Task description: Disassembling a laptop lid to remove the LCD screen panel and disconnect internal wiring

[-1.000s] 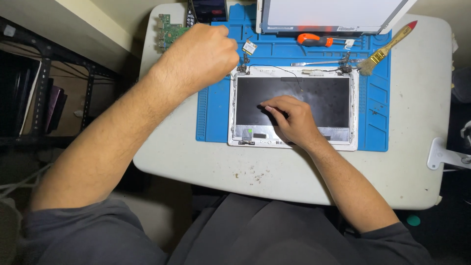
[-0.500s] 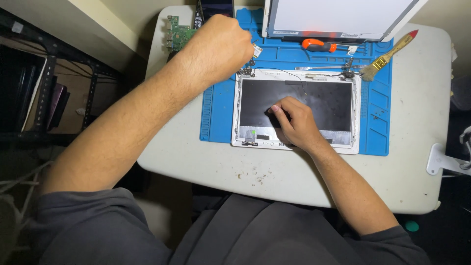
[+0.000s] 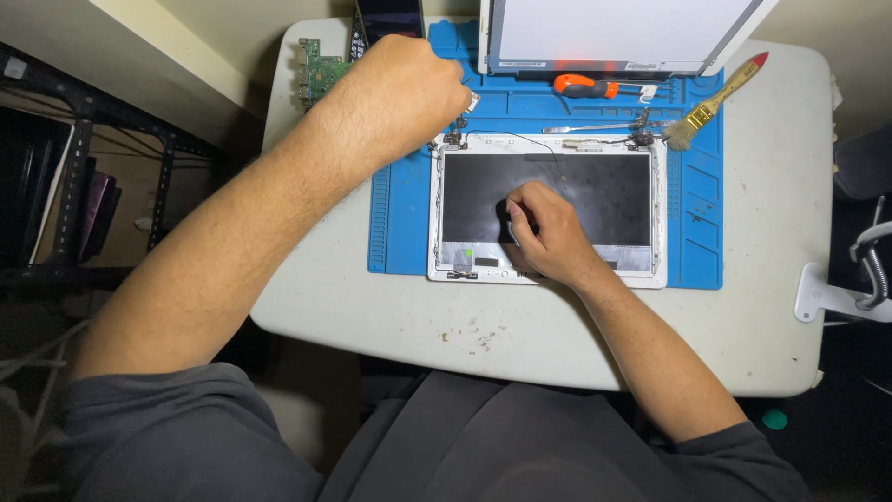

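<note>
Two hands are at work on my table, over the blue mat at its far edge. On the mat lies the laptop lid, white-framed, dark inside, its long axis running left to right. My left hand is a closed fist at the lid's far left corner, by the hinge; what it grips I cannot tell. My right hand is nearer me, resting inside the lid toward its near edge, fingers curled together, seemingly pinching something small and hidden.
</note>
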